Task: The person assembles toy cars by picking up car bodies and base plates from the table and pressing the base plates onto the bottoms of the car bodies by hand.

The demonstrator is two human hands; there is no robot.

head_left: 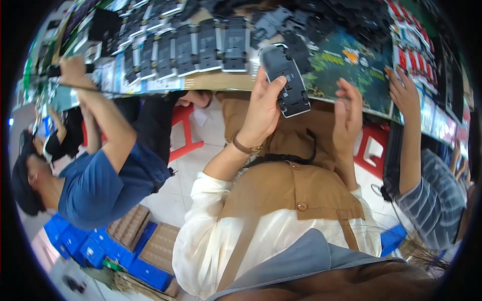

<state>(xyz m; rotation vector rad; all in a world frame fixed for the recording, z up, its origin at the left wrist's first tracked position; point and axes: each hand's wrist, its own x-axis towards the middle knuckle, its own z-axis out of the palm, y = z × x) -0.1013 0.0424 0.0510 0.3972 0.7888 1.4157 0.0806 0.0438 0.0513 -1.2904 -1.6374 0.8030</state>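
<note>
My left hand (264,108) is closed round what looks like a toy car body (291,90), black underneath with a pale rim and notches along its sides like wheel wells. It is tilted, held above the table's front edge, with my thumb pressed on its flat face. To the right of it my right hand (346,113) is raised, its fingers apart and nothing in it. A row of similar black parts with pale edges (235,45) lies on the table ahead and to the left. Loose black plastic parts (331,30) are heaped beyond my hands.
A dark printed mat (351,67) covers the table at right, near red and white parts (416,60). Co-workers sit on both sides, one in a blue shirt (100,185), another in a striped top (437,195). Red stools (187,133) and blue boxes (150,273) stand on the floor.
</note>
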